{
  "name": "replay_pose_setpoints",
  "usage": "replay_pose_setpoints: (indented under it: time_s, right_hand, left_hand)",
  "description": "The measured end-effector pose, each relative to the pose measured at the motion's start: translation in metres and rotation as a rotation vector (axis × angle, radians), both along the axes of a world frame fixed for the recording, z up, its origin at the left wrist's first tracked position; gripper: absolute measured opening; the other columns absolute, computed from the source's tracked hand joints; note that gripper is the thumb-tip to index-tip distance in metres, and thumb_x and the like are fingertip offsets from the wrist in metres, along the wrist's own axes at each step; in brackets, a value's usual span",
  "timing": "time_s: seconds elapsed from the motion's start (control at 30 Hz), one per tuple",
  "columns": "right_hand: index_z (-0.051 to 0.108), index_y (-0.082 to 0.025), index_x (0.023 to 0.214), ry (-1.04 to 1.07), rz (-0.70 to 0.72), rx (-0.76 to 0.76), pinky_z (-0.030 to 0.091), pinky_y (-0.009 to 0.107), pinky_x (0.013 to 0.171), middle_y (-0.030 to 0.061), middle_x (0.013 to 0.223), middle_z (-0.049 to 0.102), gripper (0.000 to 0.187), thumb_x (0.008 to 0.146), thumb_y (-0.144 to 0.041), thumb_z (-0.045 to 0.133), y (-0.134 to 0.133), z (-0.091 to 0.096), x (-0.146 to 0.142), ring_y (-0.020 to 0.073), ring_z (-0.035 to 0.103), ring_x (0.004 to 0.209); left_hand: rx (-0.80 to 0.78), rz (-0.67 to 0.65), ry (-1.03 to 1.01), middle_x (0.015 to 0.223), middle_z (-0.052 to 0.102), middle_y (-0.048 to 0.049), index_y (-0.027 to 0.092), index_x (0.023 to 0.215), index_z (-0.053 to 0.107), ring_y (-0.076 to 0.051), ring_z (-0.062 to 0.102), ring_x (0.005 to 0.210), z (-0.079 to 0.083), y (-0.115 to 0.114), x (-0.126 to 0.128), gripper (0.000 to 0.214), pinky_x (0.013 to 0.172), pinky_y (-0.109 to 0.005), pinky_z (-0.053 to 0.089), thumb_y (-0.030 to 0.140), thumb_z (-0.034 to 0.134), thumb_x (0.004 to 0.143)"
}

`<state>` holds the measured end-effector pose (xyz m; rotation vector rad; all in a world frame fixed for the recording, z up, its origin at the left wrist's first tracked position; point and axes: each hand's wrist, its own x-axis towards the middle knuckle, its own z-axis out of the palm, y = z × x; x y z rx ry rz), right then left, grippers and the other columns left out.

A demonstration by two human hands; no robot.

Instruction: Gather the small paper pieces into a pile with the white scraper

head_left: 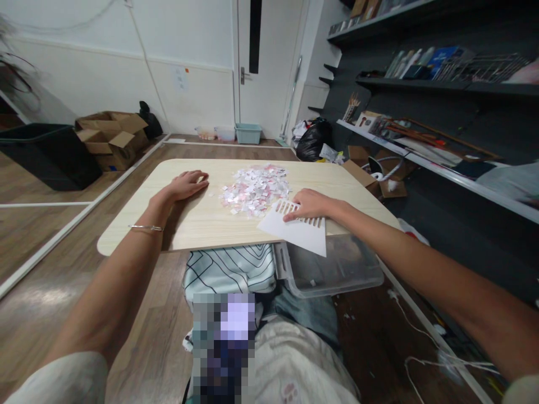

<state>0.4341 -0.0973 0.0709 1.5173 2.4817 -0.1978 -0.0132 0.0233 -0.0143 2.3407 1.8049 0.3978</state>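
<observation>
A flat white sheet with a row of slots along one side is in my right hand, the thumb on top of it. The sheet's near corner sticks out past the edge of the pale wooden table, above a clear plastic box. Just beyond the sheet spreads a heap of small white and pink paper-like pieces. To the left of that heap, my left hand rests on the tabletop, fingers loosely bent and holding nothing.
A patterned cloth item lies under the table's front edge, beside the plastic box. Dark shelves with goods line the right wall. Cardboard boxes and a black bin stand on the left. Cords trail over the floor at right.
</observation>
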Motion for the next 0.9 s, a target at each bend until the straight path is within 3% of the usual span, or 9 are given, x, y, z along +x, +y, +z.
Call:
replay_pose_setpoints:
  time_s: [0.1,0.17,0.4,0.67,0.8,0.9]
  right_hand:
    - [0.081,-0.016,0.084,-0.007,-0.046,0.225,0.038,0.034,0.075,0.0168,0.091,0.082,0.068,0.116,-0.065,0.047,-0.019,-0.01,-0.004,0.0256,0.072,0.085]
    - [0.084,-0.015,0.088,-0.021,-0.065,0.285,0.037,0.034,0.075,0.0178,0.096,0.084,0.069,0.12,-0.055,0.038,-0.026,-0.014,-0.006,0.0267,0.075,0.09]
    - [0.086,-0.017,0.09,-0.057,-0.009,0.248,0.036,0.034,0.074,0.0171,0.102,0.087,0.063,0.12,-0.047,0.04,-0.033,-0.009,0.0,0.0285,0.08,0.098]
    - [0.081,-0.021,0.077,-0.057,-0.015,0.224,0.036,0.035,0.074,0.0146,0.089,0.085,0.064,0.118,-0.049,0.041,-0.027,-0.008,0.033,0.0277,0.078,0.09]
    - [0.081,-0.02,0.076,-0.087,-0.095,0.255,0.035,0.035,0.072,0.0147,0.083,0.083,0.067,0.117,-0.052,0.04,-0.017,0.011,0.058,0.028,0.077,0.085]
    - [0.084,-0.019,0.081,-0.144,-0.148,0.388,0.036,0.036,0.074,0.016,0.083,0.082,0.068,0.118,-0.055,0.04,-0.01,0.037,0.076,0.0306,0.078,0.089]
  left_hand:
    - [0.005,0.004,0.002,0.174,0.061,-0.0096,0.026,0.157,0.068,-0.034,0.052,0.161,0.0,0.0,0.0,0.077,0.135,-0.049,0.038,0.069,0.045,0.098]
    - [0.01,0.005,0.001,0.172,0.062,-0.008,0.028,0.154,0.07,-0.035,0.052,0.161,0.002,-0.002,0.001,0.075,0.134,-0.049,0.04,0.071,0.045,0.098]
    - [-0.008,0.011,0.001,0.172,0.062,-0.0081,0.028,0.157,0.069,-0.035,0.051,0.162,0.005,-0.007,0.004,0.077,0.135,-0.048,0.039,0.07,0.044,0.098]
    - [-0.009,0.01,-0.001,0.169,0.065,-0.0074,0.028,0.156,0.07,-0.037,0.052,0.161,0.008,-0.011,0.008,0.074,0.133,-0.049,0.041,0.067,0.044,0.099]
    - [-0.022,0.007,0.01,0.171,0.063,-0.0093,0.025,0.159,0.068,-0.036,0.052,0.16,0.01,-0.013,0.009,0.078,0.134,-0.048,0.04,0.068,0.042,0.1]
    - [-0.004,0.002,0.005,0.168,0.066,-0.0084,0.027,0.153,0.071,-0.036,0.054,0.158,0.01,-0.012,0.009,0.074,0.132,-0.049,0.042,0.069,0.043,0.099]
